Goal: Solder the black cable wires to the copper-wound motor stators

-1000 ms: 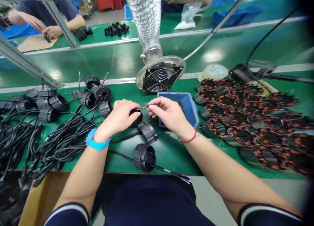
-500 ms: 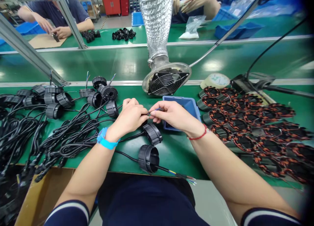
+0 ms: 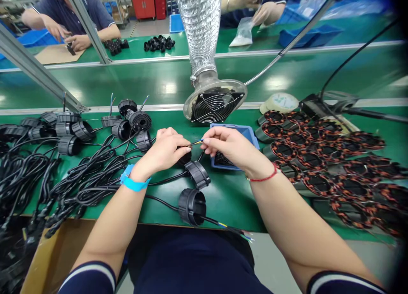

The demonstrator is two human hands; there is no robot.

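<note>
Green workbench [image 3: 231, 204], glossy, spanning the view; above it, one silver flexible duct [image 3: 202, 35], ending in a round hood with a fan grille [image 3: 215, 108]; at a second bench beyond, a heap of small black fittings [image 3: 159, 43], a clear plastic bag [image 3: 243, 32], one co-worker [image 3: 92, 18] at left and another person [image 3: 270, 11] at right; at centre, one left hand [image 3: 167, 149], light blue band [image 3: 135, 181] at the wrist, and one right hand [image 3: 228, 145], red bracelet [image 3: 263, 175] at the wrist; the pair near each other yet apart, bridged by thin coloured wires [image 3: 196, 142], which each pinches in its fingertips; wires located over the bench, just left of one blue tray [image 3: 253, 137] holding small dark pieces [image 3: 223, 159]; by the left fingers, one round black cap [image 3: 185, 157] (largely hidden; whether it is touched cannot be told); just below, a second cap [image 3: 197, 175]; nearer the front edge, a third cap [image 3: 191, 207], wire ends [image 3: 247, 235] trailing right; at left, bundled black cables [image 3: 95, 175] and further black caps [image 3: 66, 145]; at right, rows of copper-wound rings [image 3: 317, 183], one tape roll [image 3: 280, 103] behind them
</note>
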